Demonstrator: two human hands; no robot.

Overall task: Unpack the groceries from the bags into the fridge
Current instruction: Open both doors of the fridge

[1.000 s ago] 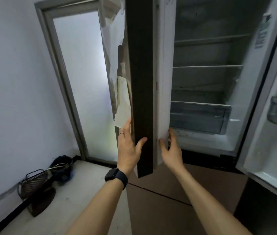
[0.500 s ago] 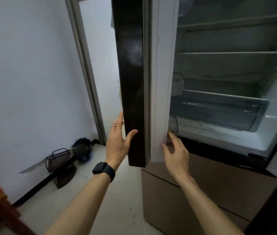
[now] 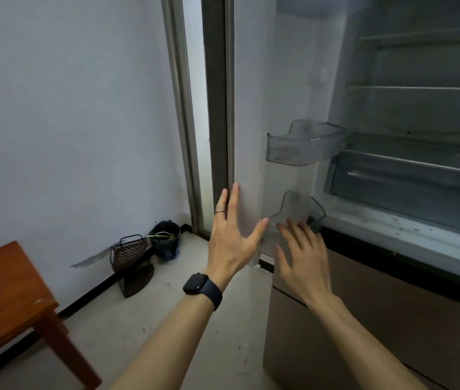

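With your left hand (image 3: 231,240) and right hand (image 3: 306,263) spread, grasping nothing, the white fridge door (image 3: 251,122) may swing unchecked into the grey metal doorframe (image 3: 178,108) behind its outer edge.

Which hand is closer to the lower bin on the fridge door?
Right. The right hand is spread just before the lower bin; the left hand is at the door edge.
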